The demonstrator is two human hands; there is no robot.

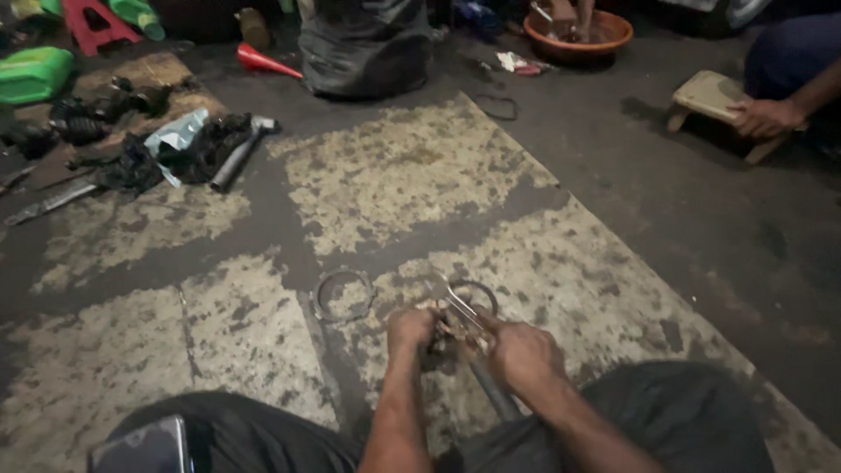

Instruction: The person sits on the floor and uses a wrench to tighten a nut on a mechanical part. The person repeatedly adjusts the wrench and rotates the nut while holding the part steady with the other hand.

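A small greasy metal part [448, 331] sits low in the middle of the view, just above the floor [701, 228], held between both hands over a worn, stained mat [394, 175]. The left hand [410, 329] is closed around its left side, fingers curled in. The right hand [519, 350] is closed on a pair of pliers [464, 308], whose bright tips point up and left onto the part; a dark shaft [492, 392] runs down from the part between the person's knees. Just behind the part lies a metal ring [477, 293], partly hidden by the pliers, and a second ring clip [342, 293] lies near it to the left, flat on the mat. Farther off, at the upper left, a hammer [238, 153] rests against a heap of dark rags [197, 144]. A green container [33, 74] stands beyond. At the upper right another person's hand [764, 118] rests on a low wooden stool [714, 98], and an orange bowl [578, 39] stands at the top edge.
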